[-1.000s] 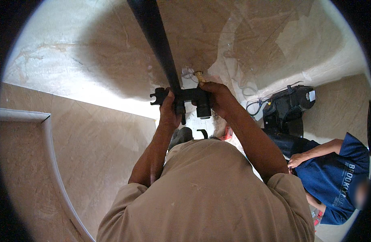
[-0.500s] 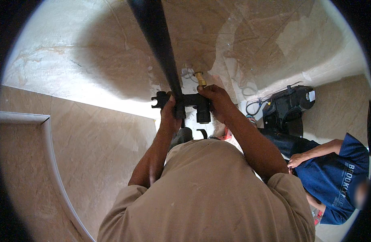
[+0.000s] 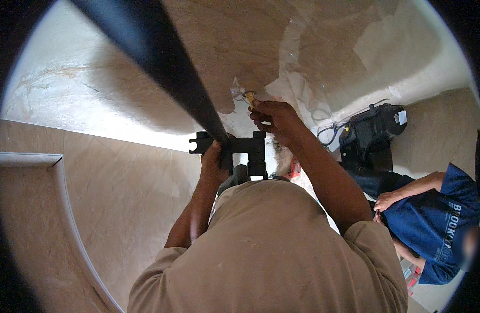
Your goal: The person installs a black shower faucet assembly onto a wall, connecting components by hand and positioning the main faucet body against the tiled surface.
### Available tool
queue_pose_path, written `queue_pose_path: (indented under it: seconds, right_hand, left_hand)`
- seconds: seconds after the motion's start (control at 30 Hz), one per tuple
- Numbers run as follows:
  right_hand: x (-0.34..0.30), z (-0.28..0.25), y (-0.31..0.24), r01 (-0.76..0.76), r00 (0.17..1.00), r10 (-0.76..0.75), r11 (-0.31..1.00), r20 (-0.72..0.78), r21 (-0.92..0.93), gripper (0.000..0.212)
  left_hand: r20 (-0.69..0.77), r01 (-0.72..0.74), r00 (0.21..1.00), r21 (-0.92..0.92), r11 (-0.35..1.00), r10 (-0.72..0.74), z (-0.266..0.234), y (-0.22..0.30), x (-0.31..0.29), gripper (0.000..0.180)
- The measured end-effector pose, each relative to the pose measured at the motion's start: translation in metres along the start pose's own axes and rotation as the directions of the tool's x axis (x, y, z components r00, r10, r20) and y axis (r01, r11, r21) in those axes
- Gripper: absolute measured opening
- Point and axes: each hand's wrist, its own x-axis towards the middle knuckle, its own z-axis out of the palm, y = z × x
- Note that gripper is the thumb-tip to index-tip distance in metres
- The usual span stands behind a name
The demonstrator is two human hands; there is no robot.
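Note:
My left hand (image 3: 212,164) is closed around a black shower mixer (image 3: 247,144), held in front of my chest. From it a long black pipe (image 3: 159,57) slants up toward the upper left, close to the camera. The mixer has a forked holder at its left end and a stub pointing down at its right. Away from the mixer, my right hand (image 3: 280,121) reaches to the wall, thumb and forefinger pinched on a brass pipe fitting (image 3: 250,99) that juts out there. The fitting's lower end is partly hidden by my fingers.
Ahead is a beige marbled tile wall (image 3: 334,52). At the right a person in a dark blue shirt (image 3: 428,229) is near a black tank-like unit (image 3: 373,135) with a hose. A red item (image 3: 294,168) shows low by my right forearm. A framed recess (image 3: 28,156) is at left.
My right hand has left the mixer and moved up to the brass fitting. The mixer has dropped slightly in my left hand, and the pipe's upper part has swung left.

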Motion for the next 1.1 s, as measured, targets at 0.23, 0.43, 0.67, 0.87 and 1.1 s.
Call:
queue_pose_path:
  seconds: [0.23, 0.43, 0.67, 0.87, 1.1]
  right_hand:
    - [-0.002, 0.020, -0.009, -0.072, 0.995, 0.082, 0.983, -0.051, 0.171, 0.029]
    - [0.002, 0.020, -0.007, -0.024, 0.999, 0.023, 1.000, -0.036, -0.019, 0.032]
    - [0.008, 0.015, 0.009, -0.055, 0.991, 0.003, 0.920, 0.134, 0.389, 0.035]
    - [0.011, 0.006, 0.010, -0.003, 1.000, 0.002, 0.984, 0.006, 0.178, 0.034]
    - [0.006, 0.012, 0.006, 0.101, 0.990, -0.121, 0.968, 0.076, 0.228, 0.031]
  left_hand:
    - [0.095, -0.058, 0.994, 0.012, 0.998, 0.057, -0.002, 0.012, -0.003, 0.049]
    - [0.063, -0.046, 0.997, 0.043, 0.998, 0.043, 0.000, 0.018, -0.003, 0.040]
    - [0.159, -0.174, 0.980, 0.364, 0.915, 0.123, 0.001, 0.024, -0.007, 0.034]
    - [0.192, -0.071, 0.980, 0.114, 0.991, 0.049, 0.007, 0.026, -0.008, 0.053]
    - [0.144, -0.031, 0.989, 0.077, 0.997, 0.020, 0.016, 0.032, -0.009, 0.055]
